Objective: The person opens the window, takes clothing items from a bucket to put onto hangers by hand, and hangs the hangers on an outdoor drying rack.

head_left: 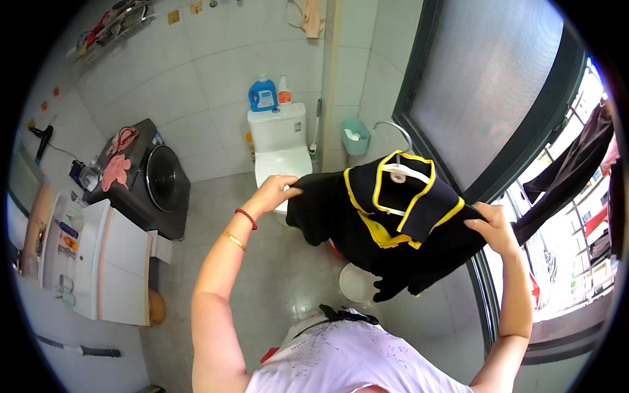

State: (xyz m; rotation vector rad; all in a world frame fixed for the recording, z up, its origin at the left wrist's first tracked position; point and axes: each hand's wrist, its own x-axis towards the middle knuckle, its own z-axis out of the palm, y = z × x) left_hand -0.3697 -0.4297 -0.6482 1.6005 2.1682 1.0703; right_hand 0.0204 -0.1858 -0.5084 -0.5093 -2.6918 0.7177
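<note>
A black shirt with yellow trim (327, 206) hangs in front of me, spread between both hands. Inside its collar sits a white hanger (405, 171), whose metal hook curves up above the neck. My left hand (278, 191) pinches the garment at its left shoulder or sleeve. On the other side my right hand (493, 226) grips the fabric near the right shoulder, thumb on top. The lower part of the shirt bunches in dark folds, so its full shape is hidden.
A toilet (282, 141) with a blue detergent bottle (263, 95) on its tank stands ahead. To the left are a washing machine (154, 183) and a sink cabinet (111, 262). A white basin (358, 283) lies below the shirt. On the right is an open window with dark hanging clothes (576, 164).
</note>
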